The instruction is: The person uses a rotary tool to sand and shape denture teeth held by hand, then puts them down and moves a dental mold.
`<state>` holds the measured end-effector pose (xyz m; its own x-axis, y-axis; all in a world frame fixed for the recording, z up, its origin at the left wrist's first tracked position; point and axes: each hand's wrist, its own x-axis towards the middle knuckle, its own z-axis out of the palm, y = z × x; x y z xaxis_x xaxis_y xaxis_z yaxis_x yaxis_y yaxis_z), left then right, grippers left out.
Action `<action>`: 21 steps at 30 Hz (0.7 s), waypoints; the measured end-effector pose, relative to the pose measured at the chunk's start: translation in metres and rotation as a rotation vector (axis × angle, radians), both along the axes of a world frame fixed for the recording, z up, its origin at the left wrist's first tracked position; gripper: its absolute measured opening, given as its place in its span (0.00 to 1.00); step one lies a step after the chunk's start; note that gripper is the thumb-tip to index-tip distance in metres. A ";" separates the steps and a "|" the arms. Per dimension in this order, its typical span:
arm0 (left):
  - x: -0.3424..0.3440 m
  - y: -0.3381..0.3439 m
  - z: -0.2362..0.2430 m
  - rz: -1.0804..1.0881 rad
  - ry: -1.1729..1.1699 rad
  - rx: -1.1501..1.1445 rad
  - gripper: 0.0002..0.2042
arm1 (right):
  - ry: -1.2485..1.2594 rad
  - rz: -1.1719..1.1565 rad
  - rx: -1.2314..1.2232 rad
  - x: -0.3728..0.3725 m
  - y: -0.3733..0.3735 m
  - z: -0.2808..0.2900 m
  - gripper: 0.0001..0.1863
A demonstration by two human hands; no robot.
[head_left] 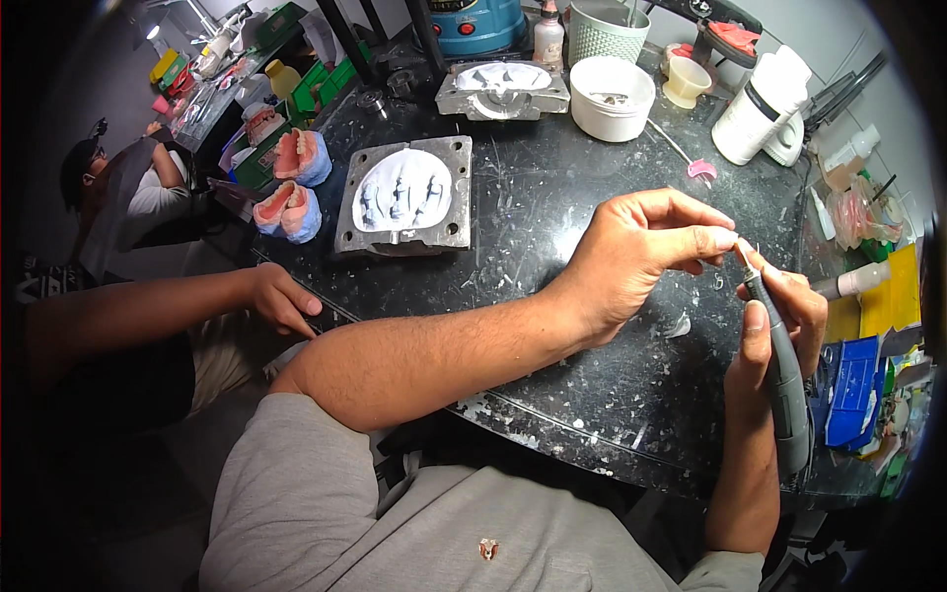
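My right hand (pixel 808 308) is wrapped round a dark grey rotary handpiece (pixel 786 395), which stands nearly upright with its tip toward the top. My left hand (pixel 636 237) reaches across to the handpiece's tip with thumb and forefinger pinched together. A small pinkish piece (pixel 743 249) shows at these fingertips, right against the tip; I cannot make out what it is or whether it is fixed to the tool. Below the hands, a thin clear scrap (pixel 678 326) lies on the scuffed black table (pixel 538 370).
Two metal flasks filled with white plaster (pixel 402 192) (pixel 503 89) stand left and back. Pink-and-blue denture models (pixel 289 212) sit at the left edge. Behind are a white tub (pixel 612 99), a white bottle (pixel 760 107) and a pink-tipped stick (pixel 701 171). Another person's hand (pixel 281 296) rests by the table edge.
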<state>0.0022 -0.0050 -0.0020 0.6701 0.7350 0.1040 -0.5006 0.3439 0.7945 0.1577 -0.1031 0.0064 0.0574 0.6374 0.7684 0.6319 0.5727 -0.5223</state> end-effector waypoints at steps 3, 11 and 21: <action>0.000 0.000 0.000 0.000 -0.004 0.000 0.09 | 0.001 -0.001 0.006 0.000 0.000 0.000 0.14; 0.001 0.000 -0.001 -0.001 -0.005 -0.009 0.09 | -0.002 -0.008 0.007 -0.001 0.001 -0.001 0.14; 0.000 0.000 0.000 0.004 -0.005 -0.003 0.09 | 0.000 0.014 -0.007 0.000 0.000 0.000 0.14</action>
